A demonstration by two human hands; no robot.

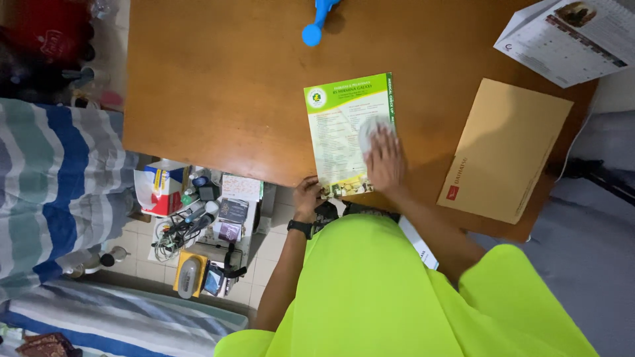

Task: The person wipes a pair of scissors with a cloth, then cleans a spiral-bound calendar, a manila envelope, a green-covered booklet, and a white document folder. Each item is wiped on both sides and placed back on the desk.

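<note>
2 hands on a green-and-white printed paper leaflet [347, 135]

The right hand [385, 162] presses a crumpled white cloth [374, 129] flat-palmed on it; the left hand [308, 196] pinches its 7 o'clock corner. A tan paper envelope [506, 149] lies at 3 o'clock on the brown wooden table [218, 86].

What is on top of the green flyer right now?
The right hand lies flat on the flyer, with a white wad under its fingertips. The left hand pinches its bottom corner. Print beneath them is hidden.

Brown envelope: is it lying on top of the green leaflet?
No. The brown envelope lies apart on the wooden table, to the right of the green leaflet, with bare wood between them.
</note>
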